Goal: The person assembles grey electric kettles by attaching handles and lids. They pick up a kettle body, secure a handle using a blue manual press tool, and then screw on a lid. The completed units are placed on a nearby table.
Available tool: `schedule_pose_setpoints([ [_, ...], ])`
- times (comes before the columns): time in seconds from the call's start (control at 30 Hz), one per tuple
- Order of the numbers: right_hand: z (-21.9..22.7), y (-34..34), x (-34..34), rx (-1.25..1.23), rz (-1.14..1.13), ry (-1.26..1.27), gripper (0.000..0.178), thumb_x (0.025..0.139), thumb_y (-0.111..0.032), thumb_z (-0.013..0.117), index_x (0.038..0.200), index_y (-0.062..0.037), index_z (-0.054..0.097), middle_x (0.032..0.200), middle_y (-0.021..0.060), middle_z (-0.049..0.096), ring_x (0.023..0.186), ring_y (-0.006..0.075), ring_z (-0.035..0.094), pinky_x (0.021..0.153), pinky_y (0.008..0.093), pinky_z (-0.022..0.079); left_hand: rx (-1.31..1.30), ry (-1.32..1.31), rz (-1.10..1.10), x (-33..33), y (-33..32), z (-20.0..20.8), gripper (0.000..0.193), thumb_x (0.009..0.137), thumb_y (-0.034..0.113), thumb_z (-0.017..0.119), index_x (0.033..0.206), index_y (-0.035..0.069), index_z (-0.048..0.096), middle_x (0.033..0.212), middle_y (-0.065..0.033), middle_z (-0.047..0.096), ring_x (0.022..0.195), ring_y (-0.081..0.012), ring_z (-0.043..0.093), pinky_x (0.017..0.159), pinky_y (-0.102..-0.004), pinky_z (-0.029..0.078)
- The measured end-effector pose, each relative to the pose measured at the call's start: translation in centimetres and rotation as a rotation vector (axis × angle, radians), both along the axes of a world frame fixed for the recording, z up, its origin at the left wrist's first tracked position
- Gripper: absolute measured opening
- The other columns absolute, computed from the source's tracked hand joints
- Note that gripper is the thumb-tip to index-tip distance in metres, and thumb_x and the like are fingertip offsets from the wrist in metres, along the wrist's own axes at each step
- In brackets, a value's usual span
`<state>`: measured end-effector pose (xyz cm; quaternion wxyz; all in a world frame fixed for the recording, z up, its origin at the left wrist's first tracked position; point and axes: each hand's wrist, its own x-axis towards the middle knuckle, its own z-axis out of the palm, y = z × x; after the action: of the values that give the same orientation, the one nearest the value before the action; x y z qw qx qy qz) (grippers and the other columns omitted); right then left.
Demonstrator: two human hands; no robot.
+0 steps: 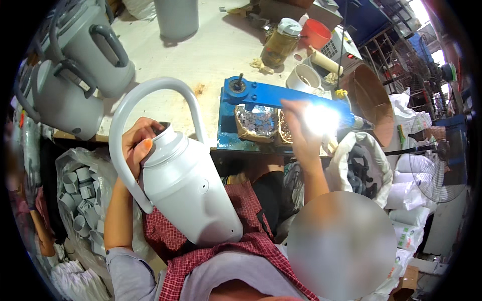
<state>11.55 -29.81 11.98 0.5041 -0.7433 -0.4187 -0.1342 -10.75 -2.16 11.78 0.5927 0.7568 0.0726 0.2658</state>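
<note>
A light grey vacuum jug body (188, 185) leans across my lap with its mouth tilted up to the left. Its big curved handle (118, 130) arches over the neck and past my wrist. My left hand (138, 145) is closed around the jug's neck, fingers at the rim of the mouth. Two small holes show on the jug's side. My right hand (301, 128) is raised at the blue metal arm (266, 94) of a bench fixture, beside a very bright lamp (322, 120). Glare washes out part of that hand, so its grip is unclear. A box of small metal parts (256, 122) sits left of it.
Several grey jugs with dark handles (95, 60) crowd the bench's left. A bag of grey plastic pieces (83, 200) hangs below. At right are a white sack of dark handles (359, 168) and a fan (434, 165). A jar (281, 45) and white cup (303, 78) stand behind the fixture.
</note>
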Motion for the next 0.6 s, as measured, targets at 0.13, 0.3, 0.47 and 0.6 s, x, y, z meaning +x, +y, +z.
schedule_pose_setpoints([
  [0.13,4.0,6.6,1.4,0.028,0.248,0.066,0.007,0.085,0.0,0.063,0.091,0.0013,0.068,0.087,0.0095,0.065,0.071,0.0144,0.063,0.064,0.0256,0.05,0.049,0.119,-0.039,-1.1,1.7,0.5,0.047,0.081,0.038,0.061,0.06,0.0,0.044,0.069,-0.0078,0.046,0.065,-0.0168,0.045,0.059,-0.0288,0.034],
  [0.3,4.9,9.1,2.1,-0.162,0.273,0.151,0.01,0.086,-0.007,0.067,0.091,0.002,0.066,0.074,0.0082,0.067,0.06,0.0121,0.065,0.057,0.0231,0.051,-0.015,0.061,-0.013,-2.6,3.3,0.1,0.044,0.079,0.036,0.062,0.057,0.004,0.04,0.068,-0.0057,0.044,0.064,-0.0142,0.04,0.06,-0.0266,0.031],
  [0.47,5.6,8.7,2.6,-0.288,0.283,0.224,0.013,0.088,-0.009,0.065,0.093,0.0034,0.065,0.072,0.008,0.068,0.064,0.0122,0.068,0.059,0.0221,0.053,-0.029,0.052,0.029,-2.7,3.1,-0.7,0.045,0.078,0.039,0.062,0.058,0.005,0.04,0.068,-0.005,0.043,0.066,-0.0145,0.04,0.062,-0.027,0.031],
  [0.6,6.9,8.9,3.4,-0.371,0.365,0.268,0.016,0.09,-0.01,0.064,0.094,0.0049,0.065,0.073,0.0077,0.068,0.065,0.012,0.068,0.06,0.0225,0.054,-0.031,0.103,0.021,-2.2,2.7,-0.3,0.049,0.076,0.044,0.063,0.059,0.004,0.041,0.068,-0.0049,0.042,0.068,-0.0145,0.04,0.063,-0.0269,0.031],
])
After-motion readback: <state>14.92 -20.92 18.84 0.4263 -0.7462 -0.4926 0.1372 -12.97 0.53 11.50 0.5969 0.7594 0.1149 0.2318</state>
